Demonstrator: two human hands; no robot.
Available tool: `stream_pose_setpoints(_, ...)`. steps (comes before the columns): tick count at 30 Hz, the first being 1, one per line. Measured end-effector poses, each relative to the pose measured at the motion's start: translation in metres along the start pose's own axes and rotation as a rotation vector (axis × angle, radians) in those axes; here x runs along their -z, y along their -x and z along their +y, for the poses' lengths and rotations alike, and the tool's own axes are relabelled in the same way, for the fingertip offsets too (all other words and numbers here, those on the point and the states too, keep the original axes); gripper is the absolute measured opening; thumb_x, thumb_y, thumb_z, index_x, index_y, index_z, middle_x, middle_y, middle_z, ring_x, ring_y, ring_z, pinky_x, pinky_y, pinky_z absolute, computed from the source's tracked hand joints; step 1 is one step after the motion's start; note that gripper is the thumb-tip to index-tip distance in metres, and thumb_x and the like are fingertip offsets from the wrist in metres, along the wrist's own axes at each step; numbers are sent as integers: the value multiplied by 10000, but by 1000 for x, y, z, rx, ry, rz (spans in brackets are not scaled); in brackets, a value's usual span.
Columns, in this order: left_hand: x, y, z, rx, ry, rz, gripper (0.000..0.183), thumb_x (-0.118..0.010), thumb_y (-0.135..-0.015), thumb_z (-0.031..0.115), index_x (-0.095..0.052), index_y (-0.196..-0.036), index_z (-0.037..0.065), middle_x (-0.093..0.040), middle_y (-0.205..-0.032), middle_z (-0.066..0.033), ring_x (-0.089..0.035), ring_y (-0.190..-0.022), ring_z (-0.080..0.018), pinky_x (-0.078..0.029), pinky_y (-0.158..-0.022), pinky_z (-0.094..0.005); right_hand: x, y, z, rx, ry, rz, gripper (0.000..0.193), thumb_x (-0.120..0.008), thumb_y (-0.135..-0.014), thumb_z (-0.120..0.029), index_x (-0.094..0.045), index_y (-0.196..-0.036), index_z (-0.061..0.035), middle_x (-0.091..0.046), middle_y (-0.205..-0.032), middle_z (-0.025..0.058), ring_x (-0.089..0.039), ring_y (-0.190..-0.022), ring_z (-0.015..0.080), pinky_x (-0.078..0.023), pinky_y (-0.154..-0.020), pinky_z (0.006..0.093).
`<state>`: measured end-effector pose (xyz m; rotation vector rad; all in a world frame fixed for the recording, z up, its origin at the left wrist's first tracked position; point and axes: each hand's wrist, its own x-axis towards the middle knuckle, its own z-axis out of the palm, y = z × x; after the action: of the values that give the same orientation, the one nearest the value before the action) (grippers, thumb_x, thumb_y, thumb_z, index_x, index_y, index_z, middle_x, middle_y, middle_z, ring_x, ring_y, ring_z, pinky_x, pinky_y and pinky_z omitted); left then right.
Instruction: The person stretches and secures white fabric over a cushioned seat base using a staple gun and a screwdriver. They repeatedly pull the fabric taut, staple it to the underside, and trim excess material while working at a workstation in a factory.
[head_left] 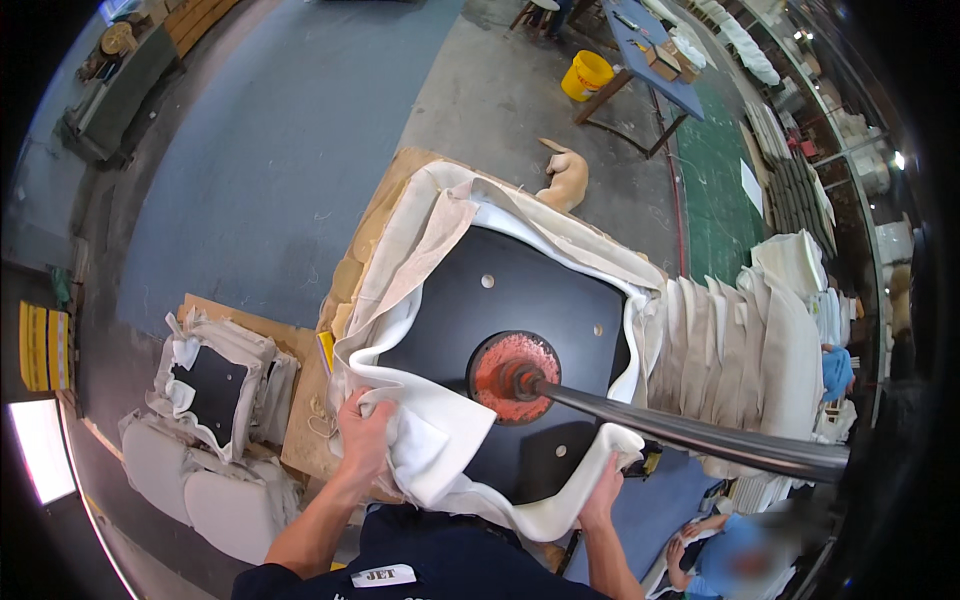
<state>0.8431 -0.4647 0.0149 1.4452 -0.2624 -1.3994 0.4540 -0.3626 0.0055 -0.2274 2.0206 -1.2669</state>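
The black board (425,310) lies at the centre of our work, in a nest of white lining (455,455) and beige cover (415,245), with the red press disc (512,375) resting on its middle. We judge ourselves partway: board and disc are in place and the layers rise around the sides, but the cloth is loose, nowhere drawn flat over the board, and we see no fastening, so the edges look left to do. Our left grip (365,432) is clamped on bunched lining at eight o'clock; our right grip (602,490) is closed on its rolled edge at five. The metal rod (690,428) runs from the disc between three and four o'clock, limiting room above the right grip. At three, stacked covers (725,335) crowd the side; toward nine, a second cushion (215,385) stands apart. The widest open room is the blue floor (270,170) at ten; a dog (567,182) lies between twelve and one.
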Motion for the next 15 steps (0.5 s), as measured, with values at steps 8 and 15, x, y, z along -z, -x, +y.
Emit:
stream_pose_setpoints(8,-28,35,31,-73,168,-30,145,-671,-866,-46,-631,-790,72,-558,-759,79,-479,-695,-22,-371,-617,-229,-27,38,-62,-256,-307,-107,439,-471,-1092,-324,-548,-1376,2,-629,-1348,133,-652,-1188,318,-522,-1047,515)
stream_pose_setpoints(15,-19,44,29,-140,96,-70,75,-681,-878,-2,-652,-823,39,-579,-765,64,-516,-733,-32,-403,-640,-233,-14,27,-50,-223,-338,-253,465,-454,-1100,-351,-522,-1445,-47,-599,-1432,110,-590,-1300,330,-468,-1118,533)
